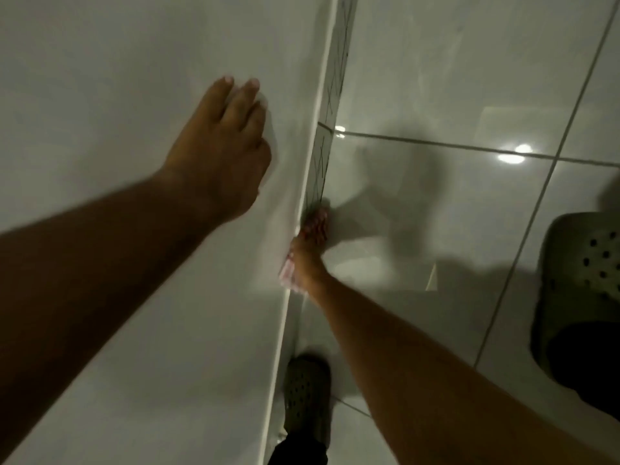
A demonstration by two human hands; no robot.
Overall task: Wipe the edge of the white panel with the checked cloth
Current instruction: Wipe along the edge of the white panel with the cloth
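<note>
The white panel (141, 62) fills the left half of the head view, and its edge (303, 203) runs from top centre down to the bottom. My left hand (221, 152) lies flat on the panel's face, fingers together, holding nothing. My right hand (310, 245) wraps the panel's edge about halfway down, shut on the checked cloth (288, 273). Only a small pale pink patch of cloth shows beside the hand, pressed against the edge. The picture is blurred by motion.
Glossy white floor tiles (453, 95) with grey grout lines lie to the right of the panel. My two dark perforated clogs stand on them, one (307, 394) close to the panel's edge, the other (583, 297) at the far right.
</note>
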